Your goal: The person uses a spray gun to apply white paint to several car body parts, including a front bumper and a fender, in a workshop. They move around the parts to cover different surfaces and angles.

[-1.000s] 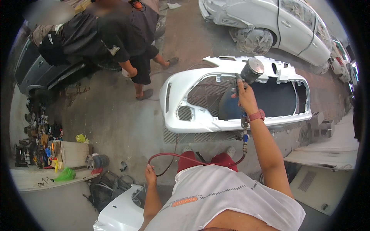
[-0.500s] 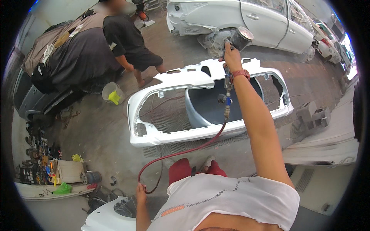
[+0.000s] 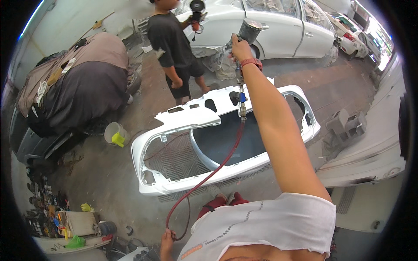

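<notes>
- Grey workshop floor [image 3: 96,174] spreads across the frame, with a white car [image 3: 278,30] at upper right.
- Right grip [image 3: 241,48], upper centre, is wrapped around the spray gun [image 3: 251,31], which looks stiff and probably top-heavy with its cup; best held by the handle.
- Left grip [image 3: 166,240], near the lower edge, curls around the red hose [image 3: 213,173], seemingly soft and bendy.
- White bumper shell [image 3: 189,118], mid-frame, is likely light, its face easily marked; hold its inner edges.
- Draped car [image 3: 82,91], upper left; white bucket [image 3: 112,132] near it.
</notes>
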Demonstrator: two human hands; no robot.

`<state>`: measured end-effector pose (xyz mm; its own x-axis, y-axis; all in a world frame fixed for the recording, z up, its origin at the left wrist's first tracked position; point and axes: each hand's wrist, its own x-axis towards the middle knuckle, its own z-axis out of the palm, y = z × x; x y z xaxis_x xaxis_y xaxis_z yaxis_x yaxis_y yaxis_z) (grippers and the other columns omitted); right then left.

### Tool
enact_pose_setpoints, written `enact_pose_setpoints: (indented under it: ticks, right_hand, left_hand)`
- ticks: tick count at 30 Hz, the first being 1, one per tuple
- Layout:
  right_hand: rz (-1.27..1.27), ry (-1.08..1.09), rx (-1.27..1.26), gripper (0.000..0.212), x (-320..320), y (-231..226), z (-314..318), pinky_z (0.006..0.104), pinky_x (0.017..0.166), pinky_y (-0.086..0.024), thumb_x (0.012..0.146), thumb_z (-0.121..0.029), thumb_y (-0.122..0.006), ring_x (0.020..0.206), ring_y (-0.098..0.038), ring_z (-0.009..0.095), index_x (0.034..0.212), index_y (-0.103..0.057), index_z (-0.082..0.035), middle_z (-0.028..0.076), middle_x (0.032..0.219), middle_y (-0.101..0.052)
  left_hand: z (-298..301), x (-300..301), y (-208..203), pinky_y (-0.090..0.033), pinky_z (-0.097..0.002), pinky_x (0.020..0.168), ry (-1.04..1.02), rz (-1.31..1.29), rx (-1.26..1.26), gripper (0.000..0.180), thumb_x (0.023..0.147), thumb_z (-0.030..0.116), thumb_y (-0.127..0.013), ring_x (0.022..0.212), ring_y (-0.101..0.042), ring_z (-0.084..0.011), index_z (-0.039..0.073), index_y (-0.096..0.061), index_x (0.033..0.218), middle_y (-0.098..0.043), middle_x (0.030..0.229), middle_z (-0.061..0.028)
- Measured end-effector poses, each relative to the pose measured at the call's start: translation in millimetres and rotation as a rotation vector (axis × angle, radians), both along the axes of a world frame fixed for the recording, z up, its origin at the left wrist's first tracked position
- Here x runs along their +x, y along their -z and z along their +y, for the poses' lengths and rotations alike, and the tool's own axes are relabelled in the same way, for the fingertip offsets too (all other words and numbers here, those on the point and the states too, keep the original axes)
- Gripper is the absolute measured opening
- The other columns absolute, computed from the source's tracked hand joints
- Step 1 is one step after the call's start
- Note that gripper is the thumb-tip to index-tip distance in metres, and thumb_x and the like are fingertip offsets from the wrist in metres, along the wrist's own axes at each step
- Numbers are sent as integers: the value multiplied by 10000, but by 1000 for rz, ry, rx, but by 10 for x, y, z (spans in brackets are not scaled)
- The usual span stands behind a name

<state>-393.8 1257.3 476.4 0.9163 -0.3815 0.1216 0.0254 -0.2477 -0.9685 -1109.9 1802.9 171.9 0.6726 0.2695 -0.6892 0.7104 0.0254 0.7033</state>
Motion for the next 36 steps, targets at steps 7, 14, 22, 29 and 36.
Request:
enact_pose_setpoints:
  ticks: [7, 14, 22, 29, 36]
  right_hand:
    - [8, -86, -54, 581, -804, 49, -493, 365, 453, -506, 1091, -525, -520, 549, -702, 257, 999, -691, 23, 159, 751, -721]
    - [287, -214, -272, 567, -2084, 450, -995, 325, 441, -472, 1116, -507, -502, 477, -595, 165, 1157, -677, 30, 109, 723, -713]
    - [248, -521, -461, 538, -2864, 1478, -1297, 504, 790, -563, 1080, -455, -587, 819, -734, 445, 1284, -690, 33, 271, 859, -741]
    - [194, -310, -566, 562, -2480, 1906, -2148, 552, 893, -562, 1072, -497, -554, 970, -715, 492, 1318, -702, -13, 299, 950, -750]
    - [201, -28, -570, 576, -2204, 1900, -3313, 558, 909, -558, 1088, -502, -531, 1009, -708, 507, 1305, -706, 2, 307, 1002, -748]
  left_hand:
    - [-90, 450, 30, -418, -301, 676, 244, 38, 138, 616, 1143, 574, -415, 722, -513, -124, 47, -657, 936, -540, 760, 12]
    - [-977, 968, -215, -427, -329, 687, 468, 80, 64, 584, 1145, 542, -435, 729, -496, -134, 51, -627, 894, -513, 754, 4]
    - [-2459, 1038, -268, -442, -376, 694, 757, 224, 300, 612, 1137, 560, -435, 728, -498, -185, 38, -586, 856, -547, 746, -36]
    - [-3175, 695, -370, -473, -398, 711, 754, 295, 291, 667, 1130, 600, -403, 740, -560, -205, 23, -598, 857, -594, 759, -60]
    - [-3338, 249, -135, -495, -411, 772, 557, 313, 134, 697, 1125, 633, -386, 817, -591, -216, 10, -641, 942, -645, 828, -87]
